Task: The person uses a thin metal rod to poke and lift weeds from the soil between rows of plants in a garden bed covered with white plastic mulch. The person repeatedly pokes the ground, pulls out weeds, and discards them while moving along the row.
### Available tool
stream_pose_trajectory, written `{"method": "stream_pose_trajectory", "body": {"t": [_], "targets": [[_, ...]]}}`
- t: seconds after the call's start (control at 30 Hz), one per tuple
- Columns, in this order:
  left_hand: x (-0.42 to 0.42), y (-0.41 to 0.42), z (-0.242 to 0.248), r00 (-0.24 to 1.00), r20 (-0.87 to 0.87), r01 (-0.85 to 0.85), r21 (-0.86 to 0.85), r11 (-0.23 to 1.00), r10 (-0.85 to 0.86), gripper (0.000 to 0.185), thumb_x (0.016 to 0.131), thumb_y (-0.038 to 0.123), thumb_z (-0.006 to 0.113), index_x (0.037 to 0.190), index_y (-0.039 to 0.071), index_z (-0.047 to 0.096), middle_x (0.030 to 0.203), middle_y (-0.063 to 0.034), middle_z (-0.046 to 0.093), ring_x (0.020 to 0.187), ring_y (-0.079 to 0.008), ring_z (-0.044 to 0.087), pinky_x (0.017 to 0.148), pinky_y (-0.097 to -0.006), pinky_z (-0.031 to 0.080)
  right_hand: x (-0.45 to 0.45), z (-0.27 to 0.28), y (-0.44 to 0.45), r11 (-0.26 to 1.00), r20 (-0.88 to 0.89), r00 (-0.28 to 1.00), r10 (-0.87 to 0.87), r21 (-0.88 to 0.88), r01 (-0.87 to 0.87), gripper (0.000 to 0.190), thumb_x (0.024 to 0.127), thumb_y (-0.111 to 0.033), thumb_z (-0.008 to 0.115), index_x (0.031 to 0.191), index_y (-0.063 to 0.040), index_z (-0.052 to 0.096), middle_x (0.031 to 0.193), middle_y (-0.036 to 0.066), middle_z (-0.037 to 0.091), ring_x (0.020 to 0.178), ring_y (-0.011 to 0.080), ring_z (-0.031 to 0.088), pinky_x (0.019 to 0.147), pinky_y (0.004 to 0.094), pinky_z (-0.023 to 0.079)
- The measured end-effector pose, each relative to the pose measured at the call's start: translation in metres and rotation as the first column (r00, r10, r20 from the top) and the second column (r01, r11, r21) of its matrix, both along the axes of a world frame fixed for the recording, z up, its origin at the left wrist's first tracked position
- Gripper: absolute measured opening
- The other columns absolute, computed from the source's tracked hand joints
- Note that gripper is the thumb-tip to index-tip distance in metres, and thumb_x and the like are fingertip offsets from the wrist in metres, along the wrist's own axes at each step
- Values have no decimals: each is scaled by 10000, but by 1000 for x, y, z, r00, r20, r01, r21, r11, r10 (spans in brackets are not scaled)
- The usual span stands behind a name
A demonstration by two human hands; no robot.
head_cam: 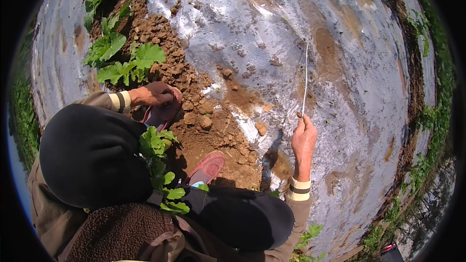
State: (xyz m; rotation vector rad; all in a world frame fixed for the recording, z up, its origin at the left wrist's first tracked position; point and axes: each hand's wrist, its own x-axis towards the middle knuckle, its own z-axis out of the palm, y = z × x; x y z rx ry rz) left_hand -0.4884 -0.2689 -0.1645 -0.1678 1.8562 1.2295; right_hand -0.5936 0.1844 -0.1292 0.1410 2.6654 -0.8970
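Note:
My right hand (304,136) grips the lower end of a thin white stick or rod (305,80) between thumb and fingers. A small brown lump (299,115) shows at the fingertips. The rod's far end meets the silvery plastic mulch film (349,116) near a small dark spot. At the left, my left hand (158,94) rests on the toe of a dark red shoe (165,111), fingers curled; whether it holds anything is hidden.
Brown clods of soil (196,116) line a furrow beside the film. Leafy green plants (116,62) grow at the upper left, and more leaves (156,145) stand between my legs. The other shoe (209,167) is on bare soil. Weeds (433,123) edge the far right.

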Motion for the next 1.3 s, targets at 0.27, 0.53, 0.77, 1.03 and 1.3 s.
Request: {"method": "stream_pose_trajectory", "body": {"t": [0.27, 0.53, 0.77, 1.03, 1.3], "targets": [[-7, 5, 15, 992, 126, -2, -20, 1000, 5, 182, 925, 58, 509, 1016, 1, 657, 1077, -37, 682, 926, -123, 590, 833, -288, 481, -7, -11, -12, 982, -197, 977, 79, 181, -43, 189, 966, -71, 513, 1090, 5, 633, 773, 261, 636, 740, 433, 623, 625, 482, 464], [-1, 2, 0, 992, 123, -31, -43, 999, 36, 172, 932, 97, 531, 976, -1, 666, 947, -21, 687, 769, -106, 597, 711, -279, 497, -14, -19, -24, 973, -207, 962, 178, 184, -140, 193, 951, -39, 519, 1115, 4, 612, 763, 294, 625, 735, 471, 634, 608, 515, 473], [-2, 4, -5, 990, 130, -54, -34, 998, 58, 202, 930, 133, 542, 974, -14, 673, 840, -52, 679, 731, -115, 600, 682, -287, 498, -16, -3, -15, 995, -140, 989, 40, 94, -27, 256, 982, -90, 518, 1202, -28, 636, 877, 268, 666, 774, 409, 665, 659, 435, 496], [2, 0, -7, 999, 29, -33, -22, 999, 34, 213, 912, 155, 541, 916, -13, 673, 769, -50, 671, 682, -119, 604, 651, -298, 496, -20, -7, -47, 995, -116, 989, 87, -31, -91, 250, 981, -94, 517, 1178, -17, 649, 924, 258, 675, 821, 371, 676, 724, 415, 509], [8, -9, -10, 997, 81, 8, -88, 996, 0, 232, 937, 191, 572, 960, -13, 679, 801, -72, 690, 714, -139, 632, 667, -302, 508, -39, -12, -70, 989, -112, 986, 120, -73, -129, 247, 983, -94, 507, 1175, 5, 627, 845, 290, 643, 775, 423, 646, 682, 448, 485]]}}
